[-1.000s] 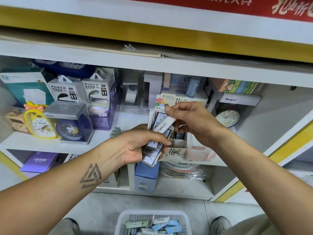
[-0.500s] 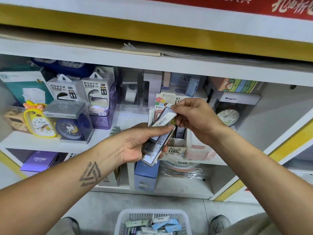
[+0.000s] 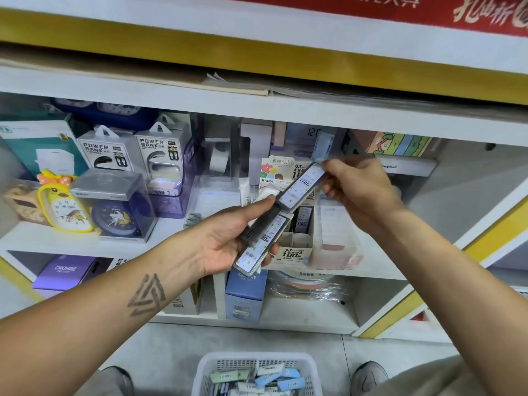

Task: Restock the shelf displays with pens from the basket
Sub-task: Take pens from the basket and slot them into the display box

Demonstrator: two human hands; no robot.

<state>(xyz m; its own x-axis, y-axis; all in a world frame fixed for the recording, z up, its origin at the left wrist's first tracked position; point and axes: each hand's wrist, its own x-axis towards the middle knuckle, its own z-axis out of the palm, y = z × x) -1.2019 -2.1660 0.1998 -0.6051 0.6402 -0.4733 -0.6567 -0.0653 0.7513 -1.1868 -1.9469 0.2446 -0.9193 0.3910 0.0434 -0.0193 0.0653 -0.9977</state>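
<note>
My left hand (image 3: 228, 241) grips a stack of slim pen packs (image 3: 263, 241), white and lilac with barcodes, in front of the middle shelf. My right hand (image 3: 357, 192) pinches one pack (image 3: 301, 187) by its upper end; the pack slants down-left over the stack, its lower end against my left thumb. Right behind sits the cardboard display box (image 3: 291, 252) printed "0.7" and "100", with a few packs standing in it. On the floor between my feet, the white basket (image 3: 211, 367) holds several more packs in blue, green and white.
The shelf (image 3: 71, 235) carries a yellow duck clock (image 3: 64, 204), a boxed blue clock (image 3: 117, 212) and power bank boxes (image 3: 134, 155) at left. A clear pink-tinted box (image 3: 337, 241) stands right of the display. Blue and purple boxes fill the cubbies below.
My right hand has drawn one pack up and right off the stack, turning it so its lilac face shows. My left thumb has straightened along the stack.
</note>
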